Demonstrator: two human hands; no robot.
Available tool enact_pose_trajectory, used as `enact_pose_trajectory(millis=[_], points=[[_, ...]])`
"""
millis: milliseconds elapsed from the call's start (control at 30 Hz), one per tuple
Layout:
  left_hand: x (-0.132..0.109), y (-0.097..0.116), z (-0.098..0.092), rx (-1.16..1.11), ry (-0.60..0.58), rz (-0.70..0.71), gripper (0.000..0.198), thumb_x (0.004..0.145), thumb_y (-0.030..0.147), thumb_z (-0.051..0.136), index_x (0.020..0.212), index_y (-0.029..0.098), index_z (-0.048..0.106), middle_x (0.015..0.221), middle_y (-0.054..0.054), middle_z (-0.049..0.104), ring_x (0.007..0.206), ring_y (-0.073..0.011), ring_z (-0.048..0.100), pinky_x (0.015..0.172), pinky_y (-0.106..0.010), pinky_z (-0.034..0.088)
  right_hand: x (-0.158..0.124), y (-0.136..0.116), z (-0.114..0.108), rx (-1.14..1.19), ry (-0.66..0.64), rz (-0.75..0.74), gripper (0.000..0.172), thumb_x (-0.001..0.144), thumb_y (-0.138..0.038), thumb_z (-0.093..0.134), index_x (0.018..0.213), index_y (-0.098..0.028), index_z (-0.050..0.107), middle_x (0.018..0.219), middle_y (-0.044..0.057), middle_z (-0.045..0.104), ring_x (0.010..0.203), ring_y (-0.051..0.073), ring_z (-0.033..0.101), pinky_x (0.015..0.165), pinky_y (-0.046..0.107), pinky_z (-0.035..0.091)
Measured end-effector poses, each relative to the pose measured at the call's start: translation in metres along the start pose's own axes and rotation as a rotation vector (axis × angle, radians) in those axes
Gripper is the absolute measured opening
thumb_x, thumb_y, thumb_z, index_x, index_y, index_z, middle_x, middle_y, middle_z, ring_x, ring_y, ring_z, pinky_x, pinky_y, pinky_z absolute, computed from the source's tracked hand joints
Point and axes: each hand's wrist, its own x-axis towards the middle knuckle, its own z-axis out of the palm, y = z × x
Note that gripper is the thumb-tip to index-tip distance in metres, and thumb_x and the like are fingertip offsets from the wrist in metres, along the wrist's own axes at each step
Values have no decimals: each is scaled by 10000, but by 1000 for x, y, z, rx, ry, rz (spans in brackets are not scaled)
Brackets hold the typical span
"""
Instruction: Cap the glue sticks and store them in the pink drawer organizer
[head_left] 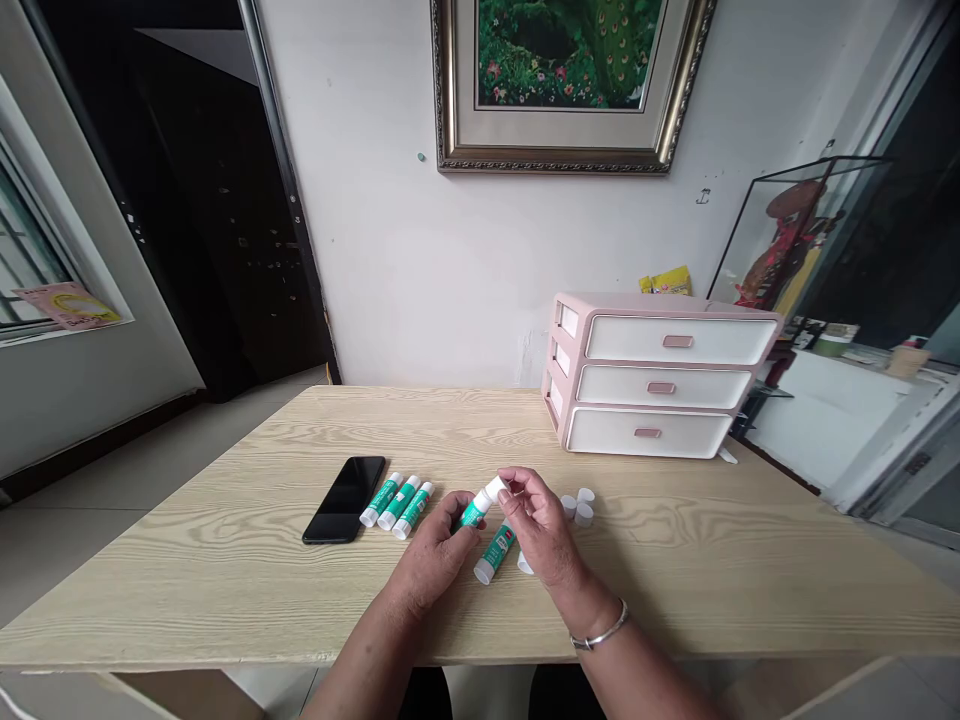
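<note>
My left hand (442, 545) is closed around a green-and-white glue stick (472, 513), which tilts up to the right. At its upper end, the fingers of my right hand (546, 525) pinch a white cap (495, 488); whether the cap is fully seated I cannot tell. Below my hands a second glue stick (496, 552) lies on the table, partly covered by my right hand. Three more glue sticks (397, 505) lie side by side to the left. Several loose white caps (584, 514) are just right of my right hand, and another white piece (525, 563) shows under it.
A black phone (344, 500) lies on the wooden table (225, 590) left of the glue sticks. At the back right stands a pink and white drawer unit (660, 387) with a yellow packet (666, 281) behind its top. A framed picture (555, 160) hangs on the wall.
</note>
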Motion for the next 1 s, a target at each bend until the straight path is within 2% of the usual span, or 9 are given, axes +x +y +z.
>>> enact_pose_trajectory(millis=[167, 367, 533, 733, 867, 1000], points=[[-2, 7, -1, 38, 10, -3, 314, 797, 221, 533, 1091, 212, 641, 885, 6, 641, 786, -169, 536, 749, -273, 422, -5, 3, 0, 35, -65, 32, 259, 947, -391, 604, 1128, -214, 661, 982, 66, 698, 867, 185, 647, 731, 298, 546], [-3, 10, -1, 35, 6, -45, 323, 792, 238, 536, 1076, 202, 688, 880, -6, 655, 785, -175, 537, 733, -274, 413, -9, -2, -1, -22, -114, -99, 196, 966, -292, 582, 1145, -243, 648, 1047, 50, 670, 870, 161, 629, 735, 281, 525], [-2, 7, -1, -23, -17, -79, 262, 778, 251, 528, 979, 188, 684, 753, 23, 560, 663, -136, 445, 627, -250, 355, -14, 2, 1, -74, -152, -158, 255, 972, -232, 569, 1218, -256, 631, 1095, 53, 685, 862, 148, 635, 732, 275, 530], [-1, 7, 0, -66, -23, -81, 259, 773, 308, 566, 971, 176, 668, 694, 39, 481, 623, -124, 384, 598, -249, 324, -17, 7, 0, -131, -171, -188, 310, 952, -187, 569, 1243, -262, 648, 1143, 65, 705, 927, 168, 666, 805, 304, 562], [-3, 10, 0, -130, -47, -90, 274, 805, 370, 560, 974, 175, 651, 686, 39, 465, 615, -127, 387, 585, -251, 324, -18, 3, 0, -150, -194, -211, 356, 941, -173, 563, 1269, -278, 655, 1181, 74, 704, 1031, 204, 668, 902, 363, 562], [-4, 12, 0, -131, 7, -58, 381, 878, 536, 544, 886, 168, 641, 704, 22, 487, 654, -137, 415, 601, -253, 330, -20, -3, -1, -184, -228, -218, 419, 919, -157, 570, 1311, -293, 632, 1216, 73, 689, 1077, 220, 650, 897, 373, 563]])
